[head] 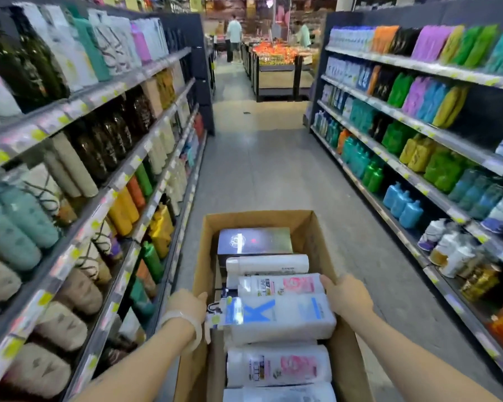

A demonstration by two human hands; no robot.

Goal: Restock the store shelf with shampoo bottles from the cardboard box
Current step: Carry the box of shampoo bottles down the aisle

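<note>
An open cardboard box (311,227) is carried in front of me down a store aisle. Inside lie several white shampoo bottles (276,320) on their sides, some with pink labels, and a dark box (254,240) at the far end. My left hand (186,303) grips the box's left wall, a pale bangle on its wrist. My right hand (346,297) grips the right wall. The left shelf (99,204) is packed with bottles in rows.
A second shelf unit (418,181) of coloured bottles and refill pouches lines the right side. The tiled aisle floor (273,169) runs ahead to a produce display (276,56), where two people stand in the distance.
</note>
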